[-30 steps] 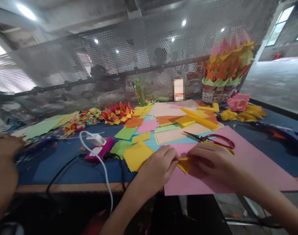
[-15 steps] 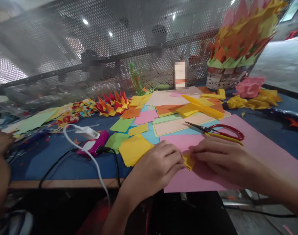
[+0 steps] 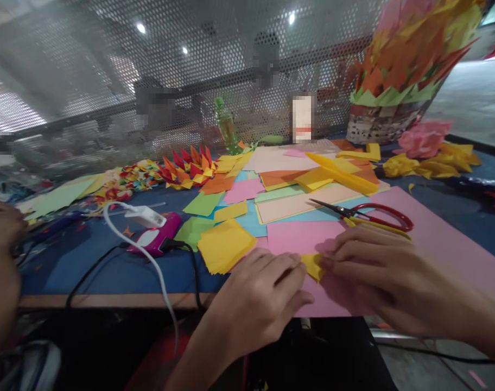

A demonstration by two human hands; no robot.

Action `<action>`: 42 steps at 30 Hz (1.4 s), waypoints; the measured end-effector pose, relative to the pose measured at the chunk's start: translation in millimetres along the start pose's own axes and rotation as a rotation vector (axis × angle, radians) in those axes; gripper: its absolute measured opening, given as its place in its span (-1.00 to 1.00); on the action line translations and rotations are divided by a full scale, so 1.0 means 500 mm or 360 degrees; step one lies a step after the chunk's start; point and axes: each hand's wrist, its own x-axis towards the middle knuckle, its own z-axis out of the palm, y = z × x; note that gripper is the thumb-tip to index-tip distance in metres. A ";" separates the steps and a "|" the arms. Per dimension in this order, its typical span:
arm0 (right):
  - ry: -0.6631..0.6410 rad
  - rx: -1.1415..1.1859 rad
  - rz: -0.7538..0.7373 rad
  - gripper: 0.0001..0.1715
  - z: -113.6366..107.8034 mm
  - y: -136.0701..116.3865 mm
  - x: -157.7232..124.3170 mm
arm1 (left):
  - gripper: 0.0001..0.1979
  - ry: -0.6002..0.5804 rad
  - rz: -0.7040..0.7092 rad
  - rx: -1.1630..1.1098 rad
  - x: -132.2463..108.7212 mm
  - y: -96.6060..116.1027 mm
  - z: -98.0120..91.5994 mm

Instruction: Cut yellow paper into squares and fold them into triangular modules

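A small folded piece of yellow paper [image 3: 313, 266] is pinched between my two hands, just above a pink sheet [image 3: 430, 244]. My left hand [image 3: 267, 290] closes on its left end, and my right hand [image 3: 373, 269] grips the right end; the fingers cover much of it. Beyond my right hand lies a pair of scissors [image 3: 378, 215] with red and yellow handles, its dark blades pointing left. A stack of yellow paper squares [image 3: 226, 245] rests just left of my left hand.
A purple power strip [image 3: 156, 238] with a white charger [image 3: 146, 216] and cables sits at left. Folded-paper pieces [image 3: 190, 169], a green-capped bottle [image 3: 227, 127] and a large paper-covered basket [image 3: 384, 117] stand farther back. Another person's arm [image 3: 1, 271] reaches in at left.
My left hand has shifted slightly down, its thumb now stretched out below the yellow paper. More of the paper shows between the hands. The view has tilted a little.
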 end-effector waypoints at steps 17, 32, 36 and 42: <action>-0.0224 -0.0036 -0.0083 -0.89 0.018 0.022 0.025 | -0.78 -0.0195 -0.0180 0.0003 0.042 0.004 -0.013; 0.0024 0.0186 0.0536 -0.84 0.024 -0.038 0.036 | -0.89 0.0135 -0.0913 -0.0621 0.059 0.044 0.027; -0.0049 0.0180 0.0567 -0.88 0.022 -0.029 0.038 | -0.90 0.0239 -0.0983 -0.0598 0.057 0.051 0.027; -0.0063 0.0226 0.0680 -0.85 0.034 -0.026 0.023 | -0.94 0.0099 -0.1059 -0.0586 0.061 0.053 0.017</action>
